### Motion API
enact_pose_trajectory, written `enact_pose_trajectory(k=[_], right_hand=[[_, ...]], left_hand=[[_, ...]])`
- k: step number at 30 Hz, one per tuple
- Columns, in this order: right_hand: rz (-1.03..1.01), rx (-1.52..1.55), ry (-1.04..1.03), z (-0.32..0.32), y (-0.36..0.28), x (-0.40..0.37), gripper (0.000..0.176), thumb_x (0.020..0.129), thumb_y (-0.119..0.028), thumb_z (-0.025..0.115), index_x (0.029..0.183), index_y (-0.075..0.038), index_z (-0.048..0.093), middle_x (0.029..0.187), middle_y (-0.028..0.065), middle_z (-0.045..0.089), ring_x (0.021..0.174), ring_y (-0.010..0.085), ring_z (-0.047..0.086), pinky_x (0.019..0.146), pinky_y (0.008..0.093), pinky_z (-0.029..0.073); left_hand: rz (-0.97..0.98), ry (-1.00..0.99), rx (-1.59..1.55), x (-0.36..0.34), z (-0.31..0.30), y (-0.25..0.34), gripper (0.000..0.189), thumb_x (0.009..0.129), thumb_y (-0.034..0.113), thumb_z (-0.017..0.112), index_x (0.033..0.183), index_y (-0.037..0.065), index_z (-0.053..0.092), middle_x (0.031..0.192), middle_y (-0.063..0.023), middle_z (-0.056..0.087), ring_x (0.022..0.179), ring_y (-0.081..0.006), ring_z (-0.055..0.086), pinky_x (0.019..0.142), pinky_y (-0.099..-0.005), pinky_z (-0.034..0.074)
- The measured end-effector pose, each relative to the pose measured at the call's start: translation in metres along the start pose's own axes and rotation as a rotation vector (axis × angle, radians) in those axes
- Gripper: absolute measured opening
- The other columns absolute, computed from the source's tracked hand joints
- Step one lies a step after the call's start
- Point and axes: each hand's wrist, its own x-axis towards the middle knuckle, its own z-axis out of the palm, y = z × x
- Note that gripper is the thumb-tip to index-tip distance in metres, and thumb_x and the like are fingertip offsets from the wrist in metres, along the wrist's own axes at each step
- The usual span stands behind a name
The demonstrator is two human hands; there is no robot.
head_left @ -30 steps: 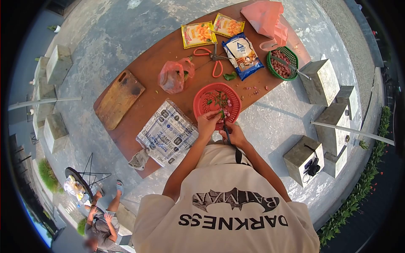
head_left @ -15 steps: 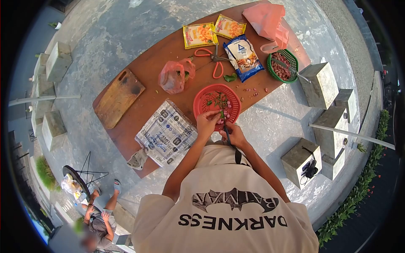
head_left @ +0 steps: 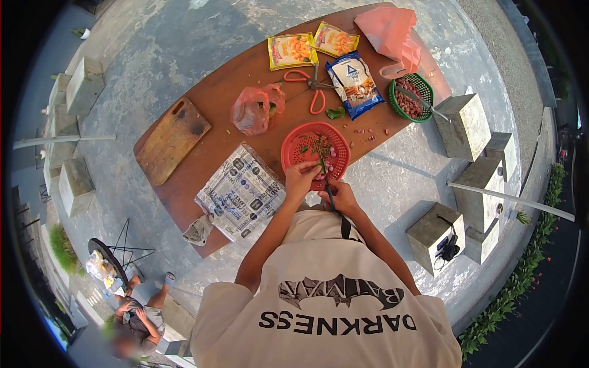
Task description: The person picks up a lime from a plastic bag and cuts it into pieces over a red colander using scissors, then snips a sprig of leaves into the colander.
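Over the near side of a red plastic basket (head_left: pixel 287 145), both my hands work close together. My left hand (head_left: pixel 301 178) is closed in a pinch on a small green piece, perhaps a chili. My right hand (head_left: pixel 341 197) is closed beside it at the basket's rim. A slim dark shape shows by its fingers, but what it grips cannot be made out. Inside the basket lie pink shallots (head_left: pixel 331 162) and dark green sprigs (head_left: pixel 318 146). A black strap (head_left: pixel 345 228) hangs from my shirt and passes near my right hand.
On the brown table (head_left: pixel 242 92) are a cutting board (head_left: pixel 174 141), newspaper (head_left: pixel 236 193), a red plastic bag (head_left: pixel 250 113), red-handled scissors (head_left: pixel 317 101), a blue-white packet (head_left: pixel 354 83) and a green basket (head_left: pixel 427 92) with reddish pieces. Concrete blocks (head_left: pixel 435 230) stand right. A seated person (head_left: pixel 138 325) is lower left.
My hands stay nearly in place over the red basket, with only slight finger movement. The view has shifted slightly. The seated person's arms have moved.
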Motion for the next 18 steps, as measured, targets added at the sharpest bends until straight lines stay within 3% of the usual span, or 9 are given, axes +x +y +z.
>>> enact_pose_trajectory(k=[6,8,18], right_hand=[[0.046,0.092,-0.003,0.003,-0.005,-0.004,0.024,0.089,-0.019,0.069,0.099,-0.001,0.057,0.068,0.0011,0.058,0.060,0.0095,0.057,0.053,0.0248,0.045],[-0.080,0.082,0.040,0.006,-0.001,-0.002,0.022,0.089,-0.018,0.068,0.099,-0.001,0.056,0.072,0.0016,0.058,0.063,0.0099,0.058,0.056,0.0253,0.047],[-0.013,0.076,-0.018,0.008,0.000,-0.004,0.021,0.088,-0.016,0.068,0.099,-0.002,0.057,0.074,0.0010,0.059,0.064,0.0093,0.058,0.058,0.0253,0.048]], left_hand=[[0.002,0.036,0.003,-0.002,0.000,0.000,0.020,0.088,0.000,0.067,0.106,-0.009,0.065,0.089,-0.0126,0.070,0.072,-0.0154,0.068,0.068,-0.0265,0.058],[0.018,0.052,0.002,-0.002,0.000,-0.001,0.020,0.087,0.000,0.067,0.105,-0.008,0.066,0.090,-0.0125,0.070,0.072,-0.0151,0.068,0.068,-0.0261,0.057],[0.073,0.027,0.067,-0.009,0.002,0.004,0.022,0.084,-0.003,0.067,0.105,-0.009,0.066,0.091,-0.0147,0.070,0.076,-0.0174,0.069,0.070,-0.0274,0.058]])
